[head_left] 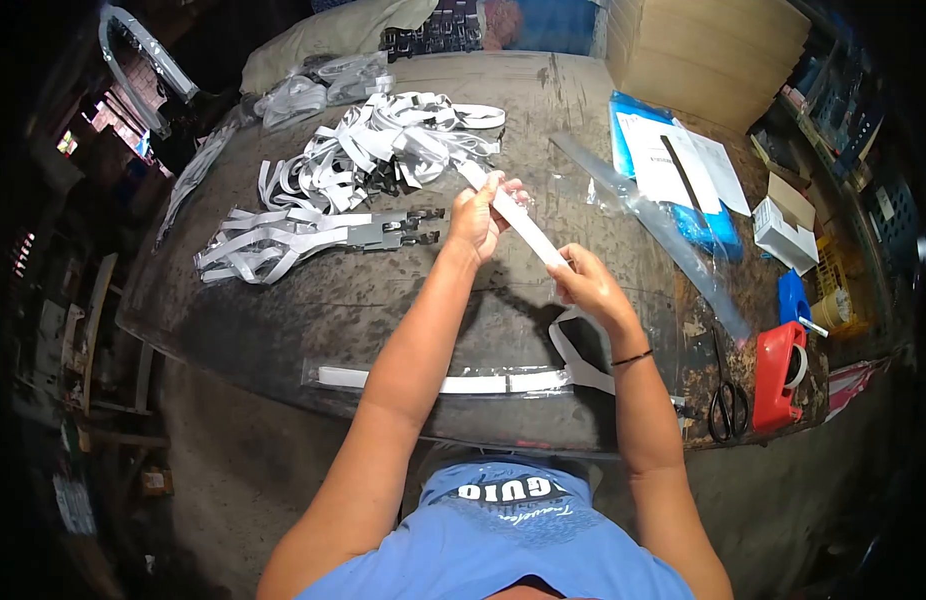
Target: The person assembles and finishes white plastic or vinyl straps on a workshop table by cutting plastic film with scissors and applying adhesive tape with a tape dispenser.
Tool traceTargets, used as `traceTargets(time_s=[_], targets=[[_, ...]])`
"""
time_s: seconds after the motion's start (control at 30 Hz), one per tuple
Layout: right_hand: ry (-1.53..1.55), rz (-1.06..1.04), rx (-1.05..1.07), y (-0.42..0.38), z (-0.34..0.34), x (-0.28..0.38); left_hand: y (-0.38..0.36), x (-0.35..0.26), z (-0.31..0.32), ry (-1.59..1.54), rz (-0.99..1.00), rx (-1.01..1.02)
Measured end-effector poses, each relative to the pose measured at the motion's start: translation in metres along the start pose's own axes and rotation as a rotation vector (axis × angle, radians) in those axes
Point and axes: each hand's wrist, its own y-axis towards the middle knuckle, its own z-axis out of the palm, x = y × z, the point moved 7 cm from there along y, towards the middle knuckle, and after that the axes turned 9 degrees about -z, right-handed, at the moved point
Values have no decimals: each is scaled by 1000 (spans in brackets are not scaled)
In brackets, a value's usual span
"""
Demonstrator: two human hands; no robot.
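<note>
Head view: mid-frame, the left hand (475, 222), fingers curled closed, gripped a flat, white, apparently fabric strap (529, 233), which slanted down rightward to the right hand (595, 287), thumb and fingers pinched around it; light, even tension seemed best for preventing twists.

Your left forearm (413, 345) hides part of the bagged white strap (473, 384) along the bench (213, 335)'s near edge; your left hand (480, 217) and right hand (591, 285) partly cover the held strap (528, 232); cardboard (703, 65) at the far right corner is cropped above.
</note>
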Motion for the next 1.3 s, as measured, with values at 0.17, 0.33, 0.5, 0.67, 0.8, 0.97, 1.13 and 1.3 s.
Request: traceTargets(time_s=[0.17, 0.33, 0.5, 0.67, 0.8, 0.97, 1.13, 1.3], targets=[[43, -30, -96, 10, 7, -9, -17, 20, 8, 51, -60, -74], [158, -60, -131, 5, 13, -10, -27, 33, 1, 55, -85, -81], [184, -72, -107, -19, 14, -30, -34, 41, -12, 70, -116, -118], [187, -1, -104, -11, 20, -28, -48, 69, -9, 117, -166, -73], [62, -53, -36, -27, 16, -48, -46, 54, -25, 104, -136, -114], [99, 45, -101, -19, 23, -61, -61, 67, -14, 118, -176, -119], [35, 168, -138, -26, 16, -59, -58, 59, -34, 168, -100, -145], [50, 101, -184, -25, 19, -60, -61, 78, -26, 205, -138, -156]])
